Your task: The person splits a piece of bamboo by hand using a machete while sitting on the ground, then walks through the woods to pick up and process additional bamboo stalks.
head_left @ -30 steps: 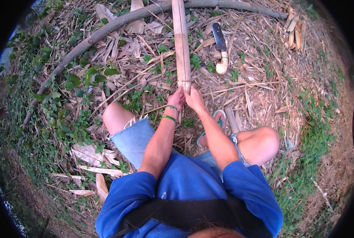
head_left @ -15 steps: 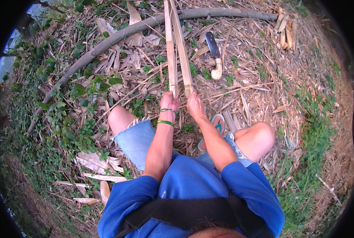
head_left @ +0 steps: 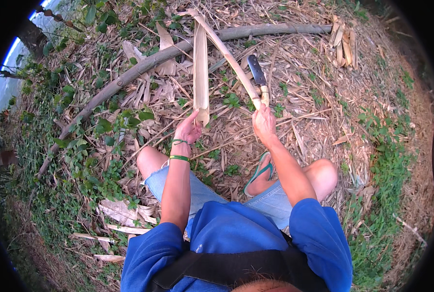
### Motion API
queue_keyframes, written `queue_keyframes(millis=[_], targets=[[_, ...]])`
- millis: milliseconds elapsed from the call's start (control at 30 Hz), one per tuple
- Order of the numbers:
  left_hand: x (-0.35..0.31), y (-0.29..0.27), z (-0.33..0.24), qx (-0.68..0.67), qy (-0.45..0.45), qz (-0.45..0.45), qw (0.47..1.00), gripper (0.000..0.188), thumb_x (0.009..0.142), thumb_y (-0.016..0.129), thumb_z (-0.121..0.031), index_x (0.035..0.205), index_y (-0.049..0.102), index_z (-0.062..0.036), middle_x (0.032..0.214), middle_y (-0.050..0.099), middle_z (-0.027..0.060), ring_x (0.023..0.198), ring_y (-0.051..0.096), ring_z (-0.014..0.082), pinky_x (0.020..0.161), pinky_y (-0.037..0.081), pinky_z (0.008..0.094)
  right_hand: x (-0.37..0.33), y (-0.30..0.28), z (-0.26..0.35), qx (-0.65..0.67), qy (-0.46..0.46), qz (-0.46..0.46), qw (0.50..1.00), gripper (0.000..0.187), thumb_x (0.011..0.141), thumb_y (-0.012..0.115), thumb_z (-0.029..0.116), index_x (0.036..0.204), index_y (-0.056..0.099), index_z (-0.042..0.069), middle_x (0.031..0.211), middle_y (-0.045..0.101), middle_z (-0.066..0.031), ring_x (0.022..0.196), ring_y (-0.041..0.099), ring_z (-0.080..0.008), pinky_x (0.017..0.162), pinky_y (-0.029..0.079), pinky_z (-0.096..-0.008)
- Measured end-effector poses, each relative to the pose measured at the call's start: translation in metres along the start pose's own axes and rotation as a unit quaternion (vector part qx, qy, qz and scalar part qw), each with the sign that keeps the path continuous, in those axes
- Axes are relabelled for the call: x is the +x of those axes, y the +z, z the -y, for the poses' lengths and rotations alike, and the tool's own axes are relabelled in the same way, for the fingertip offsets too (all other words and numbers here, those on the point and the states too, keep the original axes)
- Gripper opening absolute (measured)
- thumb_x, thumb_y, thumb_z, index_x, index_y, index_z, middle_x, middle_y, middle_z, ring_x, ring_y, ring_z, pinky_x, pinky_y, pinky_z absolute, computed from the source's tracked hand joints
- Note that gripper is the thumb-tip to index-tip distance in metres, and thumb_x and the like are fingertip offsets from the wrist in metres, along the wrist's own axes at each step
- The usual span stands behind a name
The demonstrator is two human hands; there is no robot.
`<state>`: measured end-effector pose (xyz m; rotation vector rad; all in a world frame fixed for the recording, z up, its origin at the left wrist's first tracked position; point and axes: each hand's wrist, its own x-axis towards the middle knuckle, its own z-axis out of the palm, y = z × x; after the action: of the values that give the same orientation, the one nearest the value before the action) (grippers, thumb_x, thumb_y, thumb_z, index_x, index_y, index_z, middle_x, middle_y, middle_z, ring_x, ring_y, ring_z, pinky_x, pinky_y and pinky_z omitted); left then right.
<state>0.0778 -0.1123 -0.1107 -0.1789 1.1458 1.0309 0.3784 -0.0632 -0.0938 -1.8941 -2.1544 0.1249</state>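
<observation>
While the left strip (head_left: 201, 73) and right strip (head_left: 231, 57) of pale split wood form a V, meeting at their far ends, both cross a curved grey branch (head_left: 149, 62). The left hand (head_left: 187, 131) pinches the left strip's near end between its fingers; the right hand's (head_left: 264, 122) fingers close around the right strip's. Just beside the latter, 1 dark-bladed knife (head_left: 257, 71) lies on leaf-littered ground (head_left: 314, 141).

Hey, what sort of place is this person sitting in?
It looks like outdoor, rural ground, perhaps the edge of a wood or garden. Leafy green plants crowd the left side, dry plant litter covers much of the ground, and a long curved branch lies across it.
</observation>
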Motion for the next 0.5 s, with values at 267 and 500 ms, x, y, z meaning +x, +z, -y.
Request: queue_keyframes(millis=[267,500], targets=[[-0.022,0.032,-0.016,0.638,0.467,-0.317,0.524,0.026,0.093,0.059,-0.03,0.087,0.064,-0.0052,0.083,0.068,0.019,0.079,0.067,0.0393,0.067,0.052,0.0508,0.062,-0.052,0.031,-0.085,-0.058,-0.011,0.995,0.03,0.098,0.054,0.03,0.099,0.056,0.0,0.087,0.065,-0.0167,0.073,0.07,-0.0314,0.061,0.057,-0.042],[-0.043,-0.066,-0.094,0.683,0.471,-0.272,0.488,0.031,0.091,0.062,-0.031,0.077,0.065,-0.0035,0.076,0.066,0.0224,0.074,0.064,0.0432,0.068,0.052,0.0515,0.117,-0.139,-0.009,-0.18,-0.245,-0.015,0.953,0.022,0.096,0.051,0.019,0.098,0.057,-0.002,0.092,0.062,-0.0179,0.086,0.067,-0.0311,0.065,0.058,-0.0406]])
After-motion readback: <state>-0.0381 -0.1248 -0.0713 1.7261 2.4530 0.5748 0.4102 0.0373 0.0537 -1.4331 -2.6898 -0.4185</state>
